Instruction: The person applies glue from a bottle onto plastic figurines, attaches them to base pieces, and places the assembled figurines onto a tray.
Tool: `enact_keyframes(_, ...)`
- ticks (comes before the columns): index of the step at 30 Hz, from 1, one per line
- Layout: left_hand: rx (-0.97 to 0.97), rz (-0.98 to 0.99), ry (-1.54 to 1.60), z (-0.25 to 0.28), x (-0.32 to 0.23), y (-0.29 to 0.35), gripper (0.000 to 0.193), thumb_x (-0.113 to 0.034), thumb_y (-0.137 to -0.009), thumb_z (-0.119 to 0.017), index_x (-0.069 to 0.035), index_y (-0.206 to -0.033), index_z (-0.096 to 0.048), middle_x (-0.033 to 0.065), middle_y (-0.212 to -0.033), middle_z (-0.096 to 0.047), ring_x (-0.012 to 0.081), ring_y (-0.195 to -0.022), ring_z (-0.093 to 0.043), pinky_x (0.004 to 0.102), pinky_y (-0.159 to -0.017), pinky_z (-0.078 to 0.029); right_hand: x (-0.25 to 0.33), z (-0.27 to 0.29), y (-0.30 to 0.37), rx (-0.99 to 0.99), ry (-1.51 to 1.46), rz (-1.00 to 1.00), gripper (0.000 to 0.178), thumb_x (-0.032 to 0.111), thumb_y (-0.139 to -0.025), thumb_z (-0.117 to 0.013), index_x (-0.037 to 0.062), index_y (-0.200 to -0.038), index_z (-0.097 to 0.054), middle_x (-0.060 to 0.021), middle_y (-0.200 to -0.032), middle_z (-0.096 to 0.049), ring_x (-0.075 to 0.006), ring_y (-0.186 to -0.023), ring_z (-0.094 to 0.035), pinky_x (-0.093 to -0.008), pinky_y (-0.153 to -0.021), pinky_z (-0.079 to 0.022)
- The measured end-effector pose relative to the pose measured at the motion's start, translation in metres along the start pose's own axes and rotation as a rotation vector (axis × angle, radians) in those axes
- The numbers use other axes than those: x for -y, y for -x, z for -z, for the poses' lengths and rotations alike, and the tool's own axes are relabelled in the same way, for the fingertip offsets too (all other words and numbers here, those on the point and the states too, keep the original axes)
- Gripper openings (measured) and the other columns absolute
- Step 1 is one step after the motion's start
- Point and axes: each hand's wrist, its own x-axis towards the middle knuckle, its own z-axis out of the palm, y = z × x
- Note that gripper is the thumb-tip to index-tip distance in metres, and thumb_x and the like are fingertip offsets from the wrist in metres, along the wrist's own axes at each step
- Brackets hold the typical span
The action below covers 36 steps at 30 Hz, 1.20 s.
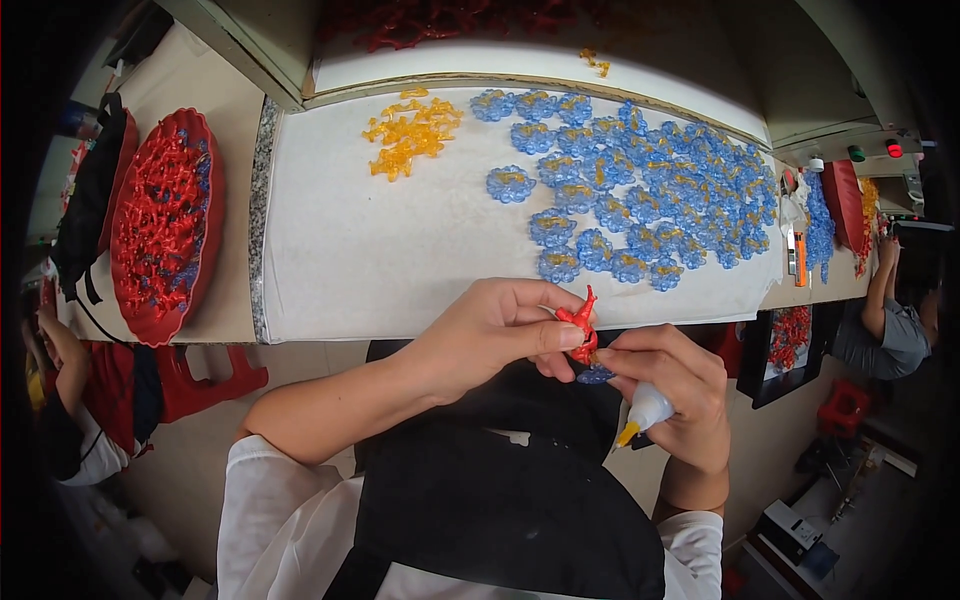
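In front of my chest, my left hand [515, 325] pinches a small glossy red plastic figure [581, 325] between thumb and fingers. A translucent blue piece [596, 375] shows just under the figure, partly hidden by the fingers. My right hand [680, 390] has its thumb and forefinger together at that blue piece. Tucked in the same palm is a small whitish squeeze bottle [650, 407] with a yellow, thin-tipped nozzle pointing down and left. Many flower-shaped blue pieces [610, 165] with yellow parts on them cover the right of the white table sheet [350, 260].
Loose yellow plastic pieces [410, 135] are heaped at the sheet's back left. A red oval tray [205, 270] of red figures stands on the left. Behind the sheet runs a shelf [540, 85]. An orange cutter [800, 258] lies far right. Other people [885, 320] sit at both sides.
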Motion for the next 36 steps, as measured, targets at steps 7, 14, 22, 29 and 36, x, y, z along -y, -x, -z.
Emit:
enact_keyframes(7,0.038,0.030,-0.051,-0.0021,-0.0023,-0.0006,0.020,-0.011,-0.081,-0.054,0.001,-0.097,-0.053,0.0085,-0.082,-0.060,0.0116,-0.064,-0.058,0.0211,-0.060,-0.047,0.0015,0.0046,0.0010,0.055,0.006,0.045,0.026,-0.006,-0.057,-0.063,-0.0013,-0.082,-0.059,-0.0103,-0.076,-0.054,-0.0219,-0.063,-0.057,-0.0276,-0.052,-0.046)
enact_keyframes(14,-0.002,0.000,-0.015,-0.0041,-0.0012,-0.0002,0.021,-0.011,-0.081,-0.054,0.001,-0.098,-0.053,0.0086,-0.082,-0.060,0.0114,-0.064,-0.058,0.0209,-0.060,-0.047,0.0038,0.0008,0.0036,-0.015,0.047,-0.003,0.026,-0.006,-0.057,-0.064,-0.0010,-0.082,-0.059,-0.0102,-0.076,-0.054,-0.0219,-0.063,-0.056,-0.0280,-0.050,-0.045)
enact_keyframes(22,0.011,-0.029,-0.040,-0.0071,-0.0054,0.0010,0.021,-0.011,-0.081,-0.054,0.001,-0.098,-0.053,0.0091,-0.083,-0.060,0.0113,-0.065,-0.058,0.0212,-0.061,-0.047,0.0042,0.0031,0.0033,-0.041,0.019,0.033,0.027,-0.006,-0.056,-0.064,0.0000,-0.082,-0.059,-0.0093,-0.075,-0.055,-0.0205,-0.061,-0.056,-0.0265,-0.049,-0.045)
enact_keyframes(29,0.009,-0.028,-0.015,-0.0086,-0.0048,0.0032,0.021,-0.011,-0.081,-0.054,0.001,-0.098,-0.053,0.0090,-0.082,-0.060,0.0115,-0.064,-0.057,0.0215,-0.060,-0.046,0.0050,0.0014,0.0060,-0.097,0.045,0.062,0.029,-0.007,-0.054,-0.064,-0.0001,-0.082,-0.060,-0.0095,-0.075,-0.055,-0.0197,-0.061,-0.057,-0.0261,-0.048,-0.045)
enact_keyframes(36,0.068,0.055,-0.033,-0.0055,-0.0039,-0.0007,0.023,-0.013,-0.080,-0.055,0.000,-0.099,-0.053,0.0080,-0.083,-0.060,0.0118,-0.063,-0.057,0.0208,-0.059,-0.045,0.0045,0.0099,0.0043,0.064,0.027,0.099,0.028,-0.006,-0.053,-0.061,-0.0016,-0.081,-0.059,-0.0089,-0.075,-0.053,-0.0207,-0.064,-0.056,-0.0281,-0.052,-0.046)
